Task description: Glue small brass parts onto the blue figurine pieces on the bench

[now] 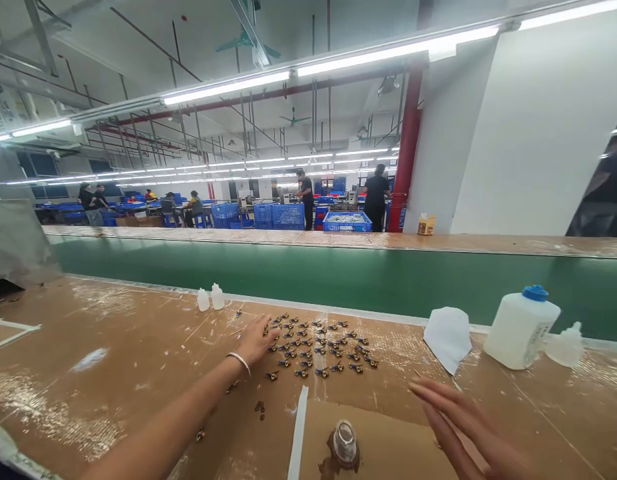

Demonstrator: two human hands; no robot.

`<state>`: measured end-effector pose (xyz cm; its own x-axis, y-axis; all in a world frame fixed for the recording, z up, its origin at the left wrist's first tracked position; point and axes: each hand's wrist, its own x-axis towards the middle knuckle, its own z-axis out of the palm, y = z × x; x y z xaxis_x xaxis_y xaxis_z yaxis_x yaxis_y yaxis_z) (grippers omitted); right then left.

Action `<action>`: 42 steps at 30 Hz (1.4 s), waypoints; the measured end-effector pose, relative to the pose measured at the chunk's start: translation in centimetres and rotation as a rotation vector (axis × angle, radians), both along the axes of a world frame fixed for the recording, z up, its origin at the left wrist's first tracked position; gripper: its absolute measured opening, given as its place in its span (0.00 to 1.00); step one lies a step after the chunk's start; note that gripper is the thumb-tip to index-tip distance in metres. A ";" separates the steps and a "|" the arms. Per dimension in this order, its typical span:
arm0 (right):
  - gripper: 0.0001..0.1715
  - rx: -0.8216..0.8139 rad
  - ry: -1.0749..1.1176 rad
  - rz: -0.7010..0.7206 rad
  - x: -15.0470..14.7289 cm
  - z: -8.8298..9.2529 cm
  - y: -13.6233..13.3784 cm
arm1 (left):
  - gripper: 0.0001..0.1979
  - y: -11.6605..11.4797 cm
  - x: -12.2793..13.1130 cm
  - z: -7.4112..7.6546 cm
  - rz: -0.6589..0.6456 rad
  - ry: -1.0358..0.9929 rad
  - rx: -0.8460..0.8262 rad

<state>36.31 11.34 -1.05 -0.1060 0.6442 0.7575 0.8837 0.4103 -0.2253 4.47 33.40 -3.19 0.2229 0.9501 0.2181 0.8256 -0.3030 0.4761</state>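
Fingertips of left hand (255, 340) among small parts (318, 347)

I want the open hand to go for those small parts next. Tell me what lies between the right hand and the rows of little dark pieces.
Nothing visible. The right hand hovers open, and only bare brown cardboard bench top separates it from the rows of small dark-and-gold parts. The left hand already rests on their far edge.

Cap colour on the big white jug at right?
Blue cap on the white jug; the head view, the only one, shows it.
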 end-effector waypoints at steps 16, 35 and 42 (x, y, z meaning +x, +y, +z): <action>0.14 -0.557 -0.181 0.260 1.7 0.7 15.4 | 0.18 3.7 2.5 -2.0 0.091 0.092 -0.056; 0.13 -0.461 -0.188 0.329 3.8 -0.8 14.7 | 0.16 2.1 -0.2 3.5 -0.157 0.156 -0.089; 0.11 -0.328 -0.286 0.508 0.8 -1.1 14.2 | 0.11 0.3 -3.7 4.1 -0.161 0.331 -0.296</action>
